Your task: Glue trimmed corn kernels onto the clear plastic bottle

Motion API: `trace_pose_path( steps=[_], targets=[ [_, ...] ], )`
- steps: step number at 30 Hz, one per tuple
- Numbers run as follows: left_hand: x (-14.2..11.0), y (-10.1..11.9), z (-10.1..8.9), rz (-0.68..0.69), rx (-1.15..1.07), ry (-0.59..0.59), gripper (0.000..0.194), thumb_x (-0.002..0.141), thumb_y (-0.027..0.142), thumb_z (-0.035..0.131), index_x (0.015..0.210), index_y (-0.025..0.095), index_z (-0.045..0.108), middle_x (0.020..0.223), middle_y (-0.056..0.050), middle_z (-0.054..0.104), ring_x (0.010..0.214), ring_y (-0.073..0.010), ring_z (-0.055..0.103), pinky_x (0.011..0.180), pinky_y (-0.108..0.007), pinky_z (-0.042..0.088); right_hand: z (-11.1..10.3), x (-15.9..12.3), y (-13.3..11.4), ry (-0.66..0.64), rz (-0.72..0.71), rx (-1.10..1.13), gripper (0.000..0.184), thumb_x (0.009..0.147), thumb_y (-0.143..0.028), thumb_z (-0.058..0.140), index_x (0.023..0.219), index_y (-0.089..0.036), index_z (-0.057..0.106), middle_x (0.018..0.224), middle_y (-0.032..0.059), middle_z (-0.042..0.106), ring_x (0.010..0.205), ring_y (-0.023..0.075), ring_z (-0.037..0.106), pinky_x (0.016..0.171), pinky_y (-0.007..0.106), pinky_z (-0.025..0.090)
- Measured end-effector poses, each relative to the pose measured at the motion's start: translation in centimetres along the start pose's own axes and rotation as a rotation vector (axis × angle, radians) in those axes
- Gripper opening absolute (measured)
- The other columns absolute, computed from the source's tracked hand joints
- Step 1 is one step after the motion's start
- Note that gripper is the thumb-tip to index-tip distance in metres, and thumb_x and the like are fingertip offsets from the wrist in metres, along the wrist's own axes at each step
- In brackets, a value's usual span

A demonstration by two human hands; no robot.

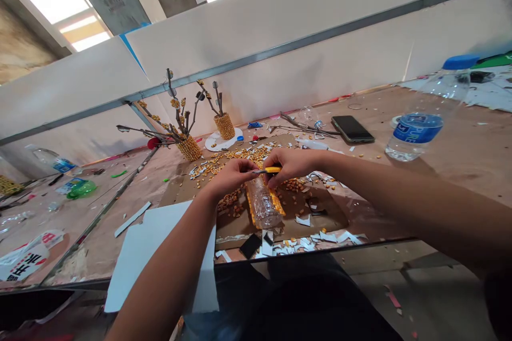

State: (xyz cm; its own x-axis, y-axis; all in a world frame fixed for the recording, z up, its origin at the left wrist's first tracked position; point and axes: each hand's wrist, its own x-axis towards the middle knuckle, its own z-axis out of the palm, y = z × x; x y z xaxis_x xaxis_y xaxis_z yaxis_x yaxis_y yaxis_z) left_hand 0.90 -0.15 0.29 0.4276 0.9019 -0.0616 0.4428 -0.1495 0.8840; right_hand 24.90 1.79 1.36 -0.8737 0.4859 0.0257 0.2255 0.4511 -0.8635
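My right hand (286, 165) is closed round a small yellow tool (273, 170) that looks like a utility knife, its thin grey end pointing left. At that end the fingertips of my left hand (236, 177) are pinched together; what they hold is too small to make out. Under both hands a clear plastic bottle (264, 208) lies on its side, with rows of yellow corn kernels (277, 203) along its sides. Loose kernels (230, 200) are scattered round it on a brown cardboard sheet (176, 192).
Two kernel-covered pots (189, 148) with twigs stand at the back. A phone (352, 129) and a water bottle (420, 122) are on the right. White scraps (296, 245) litter the front edge. A white sheet (160, 240) overhangs the edge at left.
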Motion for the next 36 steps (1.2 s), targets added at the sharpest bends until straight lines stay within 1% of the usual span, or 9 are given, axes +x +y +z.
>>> trace_pose_path(
  steps=[3,7,10,12,17,23,28,32,36],
  targets=[
    [-0.06,0.21,0.03,0.002,0.002,0.001,0.033,0.069,0.043,0.088,0.087,0.016,0.080,0.084,-0.005,0.077,0.076,-0.0190,0.065,0.076,-0.032,0.048,0.07,-0.01,-0.08,0.008,0.008,-0.005,0.026,0.073,-0.041,0.087,0.080,-0.017,0.079,0.067,-0.0028,0.068,0.065,0.0131,0.057,0.064,0.026,0.043],
    [-0.05,0.26,0.03,0.005,0.015,0.018,0.035,0.069,0.045,0.089,0.086,0.016,0.081,0.084,-0.006,0.078,0.076,-0.0190,0.065,0.076,-0.032,0.048,0.12,-0.01,-0.08,0.029,0.006,-0.010,0.023,0.075,-0.038,0.082,0.082,-0.017,0.077,0.071,-0.0022,0.068,0.066,0.0135,0.057,0.064,0.026,0.041],
    [-0.04,0.21,0.02,0.006,0.021,0.025,0.036,0.069,0.047,0.089,0.087,0.016,0.081,0.084,-0.006,0.078,0.076,-0.0197,0.065,0.074,-0.032,0.048,0.23,0.01,-0.02,0.068,0.015,-0.035,0.021,0.077,-0.037,0.079,0.080,-0.017,0.073,0.066,-0.0045,0.061,0.061,0.0119,0.051,0.058,0.025,0.036],
    [-0.05,0.25,0.05,0.008,0.015,0.023,0.037,0.069,0.048,0.090,0.087,0.016,0.081,0.085,-0.006,0.078,0.076,-0.0199,0.066,0.074,-0.032,0.048,0.32,0.06,0.01,0.088,0.033,-0.048,0.022,0.076,-0.037,0.079,0.080,-0.017,0.072,0.065,-0.0050,0.059,0.060,0.0117,0.050,0.057,0.025,0.034],
    [-0.13,0.52,0.21,0.008,-0.012,0.009,0.037,0.065,0.045,0.093,0.084,0.016,0.080,0.083,-0.005,0.078,0.074,-0.0189,0.066,0.075,-0.032,0.049,0.48,0.17,0.07,0.074,0.037,-0.054,0.024,0.074,-0.038,0.080,0.082,-0.017,0.071,0.070,-0.0030,0.063,0.065,0.0135,0.054,0.060,0.026,0.037],
    [-0.12,0.67,0.25,0.016,-0.024,0.004,0.035,0.066,0.045,0.092,0.083,0.017,0.080,0.082,-0.005,0.077,0.074,-0.0181,0.065,0.074,-0.031,0.049,0.58,0.16,0.03,0.102,0.013,-0.104,0.024,0.077,-0.040,0.076,0.082,-0.018,0.067,0.069,-0.0046,0.057,0.064,0.0127,0.050,0.059,0.026,0.034],
    [-0.04,0.73,0.25,0.017,-0.040,-0.018,0.039,0.061,0.048,0.095,0.079,0.017,0.079,0.078,-0.004,0.076,0.071,-0.0176,0.064,0.071,-0.030,0.049,0.69,0.25,0.12,0.089,0.008,-0.105,0.026,0.077,-0.040,0.078,0.086,-0.018,0.068,0.073,-0.0038,0.059,0.067,0.0132,0.051,0.060,0.025,0.036],
    [-0.02,0.65,0.19,0.021,-0.037,-0.016,0.039,0.062,0.048,0.095,0.080,0.017,0.079,0.079,-0.005,0.077,0.072,-0.0180,0.065,0.073,-0.031,0.050,0.63,0.32,0.31,0.084,0.020,-0.121,0.028,0.077,-0.041,0.079,0.089,-0.018,0.068,0.076,-0.0025,0.061,0.070,0.0146,0.054,0.062,0.026,0.037],
    [-0.02,0.45,0.32,0.033,-0.010,-0.010,0.039,0.064,0.048,0.094,0.082,0.017,0.079,0.082,-0.005,0.077,0.073,-0.0187,0.065,0.074,-0.032,0.050,0.63,0.28,0.36,0.084,0.017,-0.117,0.027,0.076,-0.039,0.079,0.088,-0.018,0.067,0.075,-0.0027,0.061,0.070,0.0150,0.054,0.062,0.026,0.037]
  ],
)
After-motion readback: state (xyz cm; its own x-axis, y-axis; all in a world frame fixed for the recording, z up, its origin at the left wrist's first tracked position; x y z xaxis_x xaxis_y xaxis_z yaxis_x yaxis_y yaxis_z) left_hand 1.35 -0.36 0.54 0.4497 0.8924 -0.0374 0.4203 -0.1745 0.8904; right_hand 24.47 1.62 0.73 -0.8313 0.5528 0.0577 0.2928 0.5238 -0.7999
